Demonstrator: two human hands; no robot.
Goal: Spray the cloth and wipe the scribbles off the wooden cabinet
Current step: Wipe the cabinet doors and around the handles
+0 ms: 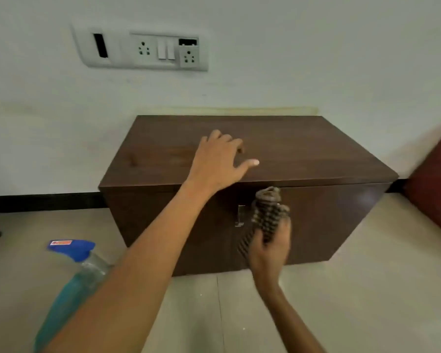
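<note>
A low dark brown wooden cabinet stands on the floor against the wall. My left hand rests open on its top near the front edge, fingers spread. In front of the cabinet doors, my right hand is shut on a bunched striped cloth, blurred by motion. A spray bottle with a blue trigger head and blue-green liquid stands on the floor at the lower left, partly hidden behind my left forearm. No scribbles show clearly on the cabinet.
A metal handle sits on the cabinet front. A white socket and switch panel is on the wall above. A dark red piece of furniture stands at the right edge. Beige floor tiles lie in front.
</note>
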